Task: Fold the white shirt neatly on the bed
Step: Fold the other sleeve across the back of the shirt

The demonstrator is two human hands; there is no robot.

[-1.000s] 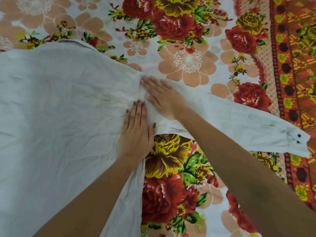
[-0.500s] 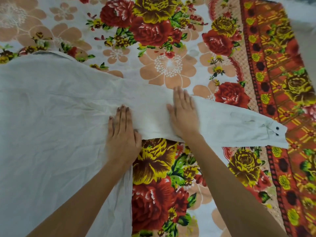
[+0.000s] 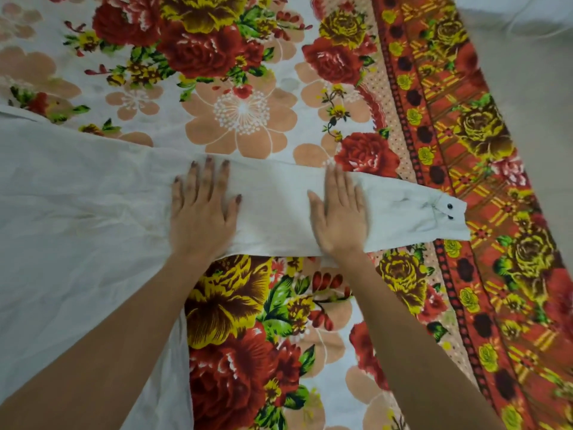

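Smoothing out the long sleeve (image 3: pixel 387 209) of the creased white cotton shirt (image 3: pixel 77 218), spread flat across the floral-print bed sheet (image 3: pixel 242 110). Shirt body fills the left side, sleeve stretched right, buttoned cuff (image 3: pixel 449 212) ending at the sheet's orange patterned border (image 3: pixel 434 88).

Left hand (image 3: pixel 201 212) planted palm-down near the armpit seam, fingers splayed and flat, gripping nothing. Right hand (image 3: pixel 339 215) same deal, pressed flat mid-sleeve, fingers together and extended, holding nothing, just pinning cloth.

Looks like the flattening step before the first fold, so pretty early on. Next probably means pinching the cuff end and bringing the sleeve back left over the body, keeping the shoulder line pinned so it doesn't bunch.

Compared with half a second back: right hand slid further right along the sleeve toward the cuff, left shifted right onto the sleeve base, hands now well apart.
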